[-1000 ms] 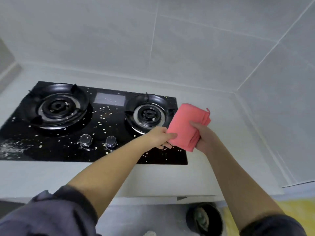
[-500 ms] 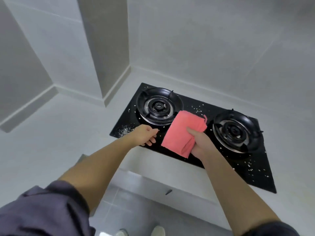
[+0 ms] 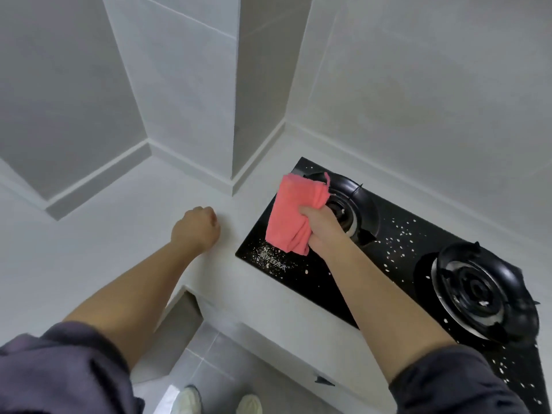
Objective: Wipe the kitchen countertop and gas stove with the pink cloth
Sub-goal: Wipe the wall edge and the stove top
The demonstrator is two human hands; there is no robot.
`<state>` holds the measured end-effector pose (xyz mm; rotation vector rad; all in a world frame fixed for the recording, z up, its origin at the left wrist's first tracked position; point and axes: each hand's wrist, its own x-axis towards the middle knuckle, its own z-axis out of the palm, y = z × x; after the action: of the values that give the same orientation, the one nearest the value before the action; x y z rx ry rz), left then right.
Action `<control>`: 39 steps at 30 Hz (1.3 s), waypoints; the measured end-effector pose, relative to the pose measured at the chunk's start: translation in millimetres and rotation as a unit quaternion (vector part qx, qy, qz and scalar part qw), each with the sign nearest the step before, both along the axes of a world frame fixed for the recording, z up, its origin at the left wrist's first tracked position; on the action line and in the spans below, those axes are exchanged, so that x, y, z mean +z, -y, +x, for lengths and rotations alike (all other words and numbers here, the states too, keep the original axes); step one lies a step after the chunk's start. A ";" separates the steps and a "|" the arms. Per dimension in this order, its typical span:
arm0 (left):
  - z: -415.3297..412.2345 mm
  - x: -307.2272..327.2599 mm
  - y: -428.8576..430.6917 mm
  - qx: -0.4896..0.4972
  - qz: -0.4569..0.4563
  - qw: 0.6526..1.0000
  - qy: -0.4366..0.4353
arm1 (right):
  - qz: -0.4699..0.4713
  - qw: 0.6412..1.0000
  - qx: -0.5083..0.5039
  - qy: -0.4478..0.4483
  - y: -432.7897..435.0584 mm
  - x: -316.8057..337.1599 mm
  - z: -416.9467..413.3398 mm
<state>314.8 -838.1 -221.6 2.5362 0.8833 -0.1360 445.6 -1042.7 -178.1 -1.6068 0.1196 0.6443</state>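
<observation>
**Desk:** Where is the pink cloth?

**Photographer:** Centre of the frame. The pink cloth (image 3: pixel 291 216) is bunched in the person's right hand (image 3: pixel 321 225), whose fingers are wrapped tight round its lower right edge. The rest spreads up and left over the black gas stove (image 3: pixel 388 234). Whether the cloth touches the glass cannot be told.

**Desk:** And the other hand?

**Photographer:** The left hand (image 3: pixel 195 228) is left of centre, clenched in a fist with nothing in it. It is over the pale countertop (image 3: pixel 119 234), near the stove's left edge but apart from it.

**Desk:** State of the stove?

**Photographer:** White crumbs (image 3: pixel 400 243) are scattered across the glass between the two burners, with a denser patch (image 3: pixel 268 255) just below the cloth. The upper burner (image 3: pixel 358 198) is partly hidden behind the cloth and hand. The lower-right burner (image 3: pixel 478 285) has a few specks inside its ring.

**Desk:** Anything else?

**Photographer:** Grey wall tiles (image 3: pixel 418 85) fill the top of the frame. Dark sleeves (image 3: pixel 59 369) show at both lower corners, and two pale shoes (image 3: pixel 249 403) stand on the grey floor (image 3: pixel 215 354) at the bottom edge.
</observation>
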 end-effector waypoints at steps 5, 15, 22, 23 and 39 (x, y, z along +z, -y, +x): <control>-8.7 -18.4 -63.1 0.050 0.007 0.998 -0.023 | -0.169 0.958 0.122 0.196 -81.5 1.9 12.5; -33.3 -46.9 -188.4 0.040 0.030 0.998 -0.033 | -0.484 0.715 0.312 0.395 -164.6 -92.6 -27.8; -39.9 -53.9 -215.1 -0.015 0.013 0.999 -0.029 | -0.328 0.816 0.258 0.400 -220.1 -66.9 -37.4; -41.0 -54.7 -217.1 -0.028 0.013 0.999 -0.029 | -0.339 0.804 0.232 0.429 -231.7 -67.0 -35.2; -34.0 -59.2 -231.4 -0.060 0.101 0.991 -0.063 | -0.249 0.736 0.527 0.345 -237.7 -57.9 -48.9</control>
<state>280.9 -606.7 -280.7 2.7975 0.8296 -0.2593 396.7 -805.0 -236.0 -2.2912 -1.3821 0.8305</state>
